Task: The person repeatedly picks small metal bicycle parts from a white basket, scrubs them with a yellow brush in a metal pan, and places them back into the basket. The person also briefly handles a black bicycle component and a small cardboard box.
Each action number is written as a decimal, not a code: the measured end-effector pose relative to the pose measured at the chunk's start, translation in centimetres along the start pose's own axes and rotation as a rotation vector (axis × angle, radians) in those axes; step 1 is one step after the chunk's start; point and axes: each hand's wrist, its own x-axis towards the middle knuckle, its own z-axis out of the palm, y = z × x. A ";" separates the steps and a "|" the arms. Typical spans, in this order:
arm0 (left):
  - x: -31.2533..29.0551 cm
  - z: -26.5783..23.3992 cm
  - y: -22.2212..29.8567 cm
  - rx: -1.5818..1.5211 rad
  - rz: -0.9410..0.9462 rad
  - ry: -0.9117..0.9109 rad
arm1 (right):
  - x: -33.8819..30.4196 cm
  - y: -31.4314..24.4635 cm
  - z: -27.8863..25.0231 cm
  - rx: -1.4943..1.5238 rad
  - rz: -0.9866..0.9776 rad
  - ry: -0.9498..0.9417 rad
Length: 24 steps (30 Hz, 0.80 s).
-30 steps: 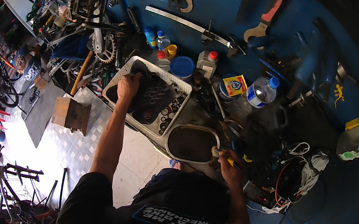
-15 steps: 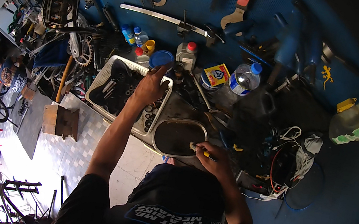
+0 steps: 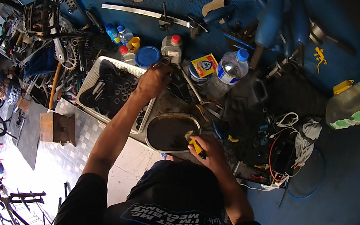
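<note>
In my right hand (image 3: pixel 210 150) is a small brush (image 3: pixel 194 146) with a yellow and black handle. Its pale bristles rest over the right edge of an oval pan (image 3: pixel 148 139) of dark liquid. My left hand (image 3: pixel 152 81) reaches past the right rim of a cream plastic basket (image 3: pixel 89 79). The fingers are curled and mostly hidden, beside a small dark round object behind them; what they hold, if anything, I cannot make out. Inside the basket lie several metal rings (image 3: pixel 123 89) and dark parts.
Behind the basket stand a blue-lidded tub (image 3: pixel 147 56), a grey red-capped bottle (image 3: pixel 172 50) and a yellow-topped container (image 3: pixel 203 66). A clear water bottle (image 3: pixel 229 75) is farther right. Pliers (image 3: pixel 210 117) lie near the pan. White cables (image 3: pixel 301 144) tangle at the right.
My left hand has left its place over the basket rim, and its fingers have curled in. The brush has turned in my right hand, its yellow handle now showing more. The view has shifted slightly.
</note>
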 end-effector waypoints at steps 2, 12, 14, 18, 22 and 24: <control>-0.1 1.0 0.8 0.028 0.040 -0.094 | 0.0 -0.1 0.1 -0.004 0.014 -0.019; -0.2 8.0 0.4 0.616 0.316 -0.457 | -0.6 -0.2 -0.3 -0.037 0.031 -0.021; 0.4 7.6 0.5 0.613 0.325 -0.504 | -0.8 0.1 -0.3 -0.040 0.032 -0.014; 1.4 6.5 0.6 0.546 0.354 -0.590 | -0.9 0.0 -0.5 -0.040 0.024 -0.005; 2.0 5.8 -0.5 0.357 0.376 -0.459 | -0.7 -0.6 -0.9 -0.028 0.011 -0.011; 2.7 4.3 0.4 0.207 0.361 -0.369 | -0.8 -0.4 -0.9 -0.020 0.009 0.001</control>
